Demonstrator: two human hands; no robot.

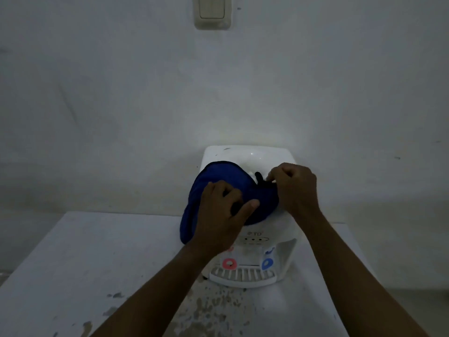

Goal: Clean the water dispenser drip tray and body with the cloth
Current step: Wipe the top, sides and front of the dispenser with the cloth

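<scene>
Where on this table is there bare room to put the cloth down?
Widest bare patch: the table left of the dispenser. A narrower strip lies right of it. Crowded: its top, under the cloth, left hand and right hand.

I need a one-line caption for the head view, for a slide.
Left hand and right hand grip a dark blue cloth atop a white plastic water dispenser on a stained white table.

A bare whitish wall (121,93) is filling the background in dim light, carrying a pale switch plate (212,12) near the top. A white tabletop (85,263) is showing worn patches, perhaps chipped paint, toward the near edge.
</scene>
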